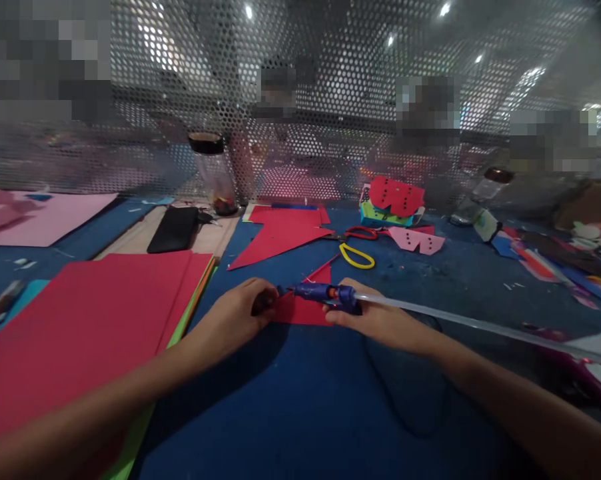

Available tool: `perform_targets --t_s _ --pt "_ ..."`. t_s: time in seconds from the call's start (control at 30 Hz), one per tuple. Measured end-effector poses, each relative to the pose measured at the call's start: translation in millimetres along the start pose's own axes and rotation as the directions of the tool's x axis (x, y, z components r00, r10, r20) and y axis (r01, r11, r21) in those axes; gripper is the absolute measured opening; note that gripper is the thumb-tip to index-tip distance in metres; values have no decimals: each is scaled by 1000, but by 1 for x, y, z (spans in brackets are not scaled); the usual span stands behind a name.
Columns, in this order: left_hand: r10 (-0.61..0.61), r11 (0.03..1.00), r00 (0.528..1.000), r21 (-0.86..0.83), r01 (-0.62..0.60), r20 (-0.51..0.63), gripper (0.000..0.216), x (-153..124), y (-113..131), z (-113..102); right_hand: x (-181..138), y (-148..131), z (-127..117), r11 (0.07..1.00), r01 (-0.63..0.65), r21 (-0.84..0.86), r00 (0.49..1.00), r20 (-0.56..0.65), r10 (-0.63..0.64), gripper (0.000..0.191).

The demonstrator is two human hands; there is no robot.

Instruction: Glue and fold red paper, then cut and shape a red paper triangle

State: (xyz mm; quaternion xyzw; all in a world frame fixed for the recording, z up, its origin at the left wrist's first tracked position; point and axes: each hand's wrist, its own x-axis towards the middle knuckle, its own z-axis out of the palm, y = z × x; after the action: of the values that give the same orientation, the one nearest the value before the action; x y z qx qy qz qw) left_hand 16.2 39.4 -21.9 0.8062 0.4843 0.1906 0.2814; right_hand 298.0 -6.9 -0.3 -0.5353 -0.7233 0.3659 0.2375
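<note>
My right hand (375,320) is wrapped round a blue glue gun (315,291) that points left. A long clear glue stick (430,308) runs out of its back toward the right. My left hand (240,308) is closed, fingertips curled together beside the gun's nozzle. Something small and dark shows at those fingertips, too small to name. Beneath the gun lies a cut piece of red paper (303,312), its left edge by my left fingers. Just beyond are a larger red paper cutout (280,240) and scissors (358,257) with one red and one yellow handle loop.
A stack of red sheets (95,313) covers the left side, near a black phone (174,229). A jar (215,177) stands before the perforated metal screen (330,87). Pink dotted paper shapes (415,240) and a purple-red tool (575,370) lie right.
</note>
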Motion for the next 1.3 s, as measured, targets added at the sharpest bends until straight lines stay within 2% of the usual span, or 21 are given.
perform_targets --t_s 0.23,0.37,0.5,0.73,1.3 --pt "36 999 998 30 -34 -49 18 -6 0 1 -5 -8 1 999 21 -48 997 75 -18 32" --pt "56 997 997 52 -53 -58 16 -5 -2 2 -4 -8 5 999 6 -54 997 80 -1 31" --pt "72 995 994 75 -66 -77 14 -6 -6 3 0 -6 10 998 45 -50 994 99 -40 30" --pt "71 994 996 91 -65 -59 12 -7 -4 2 2 -5 15 996 70 -59 994 91 -65 22" --pt "82 993 994 95 -75 -68 9 -7 -5 2 6 -10 16 984 70 -164 992 111 -52 24"
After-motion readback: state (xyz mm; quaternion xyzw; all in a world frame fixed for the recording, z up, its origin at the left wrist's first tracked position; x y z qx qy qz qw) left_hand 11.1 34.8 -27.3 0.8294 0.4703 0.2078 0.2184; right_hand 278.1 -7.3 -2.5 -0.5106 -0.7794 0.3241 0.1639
